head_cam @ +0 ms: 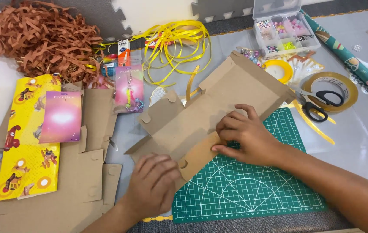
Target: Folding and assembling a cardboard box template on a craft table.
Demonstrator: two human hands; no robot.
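- Head view shows a flat brown cardboard box sheet with flaps (205, 116) lying in the middle, partly on the green cutting mat with white lines (253, 181).
- Its long side runs from near left up to far right.
- Right hand (246, 138) is on the near edge of the box sheet. Its fingers are bent and press down on a folded flap. It is not wrapped around anything.
- Left hand (153, 185) lies flat on the near left corner of the same sheet, fingers loose, holding nothing. It looks blurry.
- Both hands touch the sheet; the right one is nearer its middle.
- More flat cardboard pieces (84, 181) lie at the left, with yellow cartoon paper (24, 151) on top.
- Black scissors (320, 103) and a roll of clear tape (339, 86) sit at the right.
- Yellow ribbon (179, 43) and brown paper shreds (41, 39) are far back.
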